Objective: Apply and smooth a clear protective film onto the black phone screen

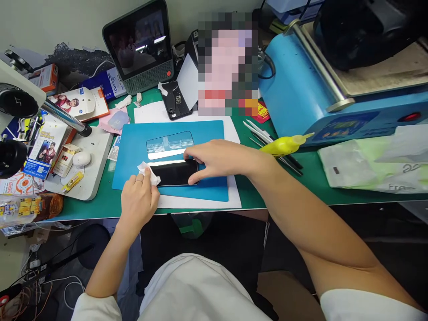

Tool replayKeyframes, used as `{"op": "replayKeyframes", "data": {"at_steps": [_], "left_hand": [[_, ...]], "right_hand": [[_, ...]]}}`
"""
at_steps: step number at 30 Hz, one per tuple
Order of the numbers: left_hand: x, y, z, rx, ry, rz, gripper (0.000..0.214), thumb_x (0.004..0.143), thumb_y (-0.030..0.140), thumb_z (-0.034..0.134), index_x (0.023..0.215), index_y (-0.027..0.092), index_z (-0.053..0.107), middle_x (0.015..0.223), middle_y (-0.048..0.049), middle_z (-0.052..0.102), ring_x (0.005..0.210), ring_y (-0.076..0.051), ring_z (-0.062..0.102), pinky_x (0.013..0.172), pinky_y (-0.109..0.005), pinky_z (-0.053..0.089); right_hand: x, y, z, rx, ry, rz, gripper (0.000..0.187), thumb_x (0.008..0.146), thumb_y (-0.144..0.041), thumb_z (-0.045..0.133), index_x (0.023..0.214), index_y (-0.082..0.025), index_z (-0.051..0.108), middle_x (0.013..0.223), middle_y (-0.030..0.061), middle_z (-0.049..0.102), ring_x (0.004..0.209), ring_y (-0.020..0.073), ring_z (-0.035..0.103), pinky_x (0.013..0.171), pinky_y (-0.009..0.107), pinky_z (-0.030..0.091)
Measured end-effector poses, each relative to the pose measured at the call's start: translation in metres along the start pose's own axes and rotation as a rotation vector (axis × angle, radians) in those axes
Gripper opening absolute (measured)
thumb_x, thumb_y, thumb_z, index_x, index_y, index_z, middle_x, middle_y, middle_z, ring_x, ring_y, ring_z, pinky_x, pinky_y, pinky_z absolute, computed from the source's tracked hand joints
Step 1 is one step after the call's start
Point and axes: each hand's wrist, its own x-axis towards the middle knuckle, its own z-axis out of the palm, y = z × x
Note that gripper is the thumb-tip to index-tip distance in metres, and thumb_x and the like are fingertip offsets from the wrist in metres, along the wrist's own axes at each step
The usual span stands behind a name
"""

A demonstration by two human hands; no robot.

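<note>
A black phone (174,172) lies screen up on a blue mat (133,147). My left hand (137,200), a ring on one finger, is closed on a white wipe (148,171) pressed at the phone's left end. My right hand (219,159) grips the phone's right end, fingers over its far edge and thumb at its near edge. Just behind the phone lies a clear screen protector (170,145).
White paper (200,201) lies under the mat on a green table (287,187). A yellow squeeze bottle (284,145) and thin tools (257,131) lie right of my wrist. A blue roller machine (334,102) stands at right, a microscope arm (63,117) at left, a smart display (140,44) behind.
</note>
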Motion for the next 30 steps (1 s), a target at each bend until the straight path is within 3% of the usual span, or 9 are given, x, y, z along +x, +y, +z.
{"op": "replayKeyframes", "data": {"at_steps": [8,14,17,22,30], "left_hand": [[-0.025,-0.006,0.002,-0.005,0.008,-0.002,0.048,0.115,0.028,0.037,0.152,0.008,0.061,0.096,-0.0137,0.076,0.085,-0.029,0.066,0.074,-0.041,0.051],[-0.031,-0.003,0.006,-0.005,0.045,-0.024,0.055,0.119,0.043,0.041,0.156,0.006,0.059,0.094,-0.0122,0.070,0.085,-0.028,0.063,0.075,-0.039,0.050],[-0.025,-0.002,0.005,-0.020,0.026,-0.015,0.054,0.120,0.042,0.037,0.156,0.009,0.061,0.091,-0.0099,0.067,0.084,-0.027,0.061,0.075,-0.038,0.049],[-0.002,0.004,0.006,0.034,0.068,0.040,0.053,0.121,0.041,0.036,0.150,0.010,0.068,0.089,-0.0097,0.067,0.081,-0.025,0.061,0.071,-0.037,0.047],[0.019,0.040,0.008,-0.029,-0.034,0.125,0.052,0.120,0.043,0.042,0.155,0.012,0.064,0.095,-0.0128,0.071,0.090,-0.029,0.065,0.072,-0.038,0.049]], "right_hand": [[-0.014,0.007,0.027,-0.003,0.095,-0.018,0.078,0.086,-0.077,0.077,0.139,-0.021,0.069,0.132,0.0185,0.076,0.117,0.0438,0.071,0.084,0.050,0.057],[-0.035,0.010,0.047,0.006,0.256,-0.016,0.081,0.102,-0.077,0.059,0.159,-0.020,0.060,0.129,0.0196,0.073,0.119,0.0416,0.068,0.098,0.055,0.058],[-0.047,0.003,0.056,0.025,0.327,0.007,0.074,0.107,-0.071,0.053,0.161,-0.019,0.059,0.130,0.0202,0.072,0.120,0.0406,0.066,0.101,0.056,0.058],[-0.047,0.001,0.070,0.008,0.393,0.030,0.070,0.107,-0.063,0.059,0.160,-0.016,0.060,0.132,0.0219,0.069,0.121,0.0416,0.063,0.105,0.060,0.058],[-0.036,0.008,0.077,0.061,0.421,0.057,0.076,0.099,-0.059,0.074,0.157,-0.011,0.062,0.133,0.0222,0.067,0.124,0.0419,0.061,0.110,0.061,0.055]]}}
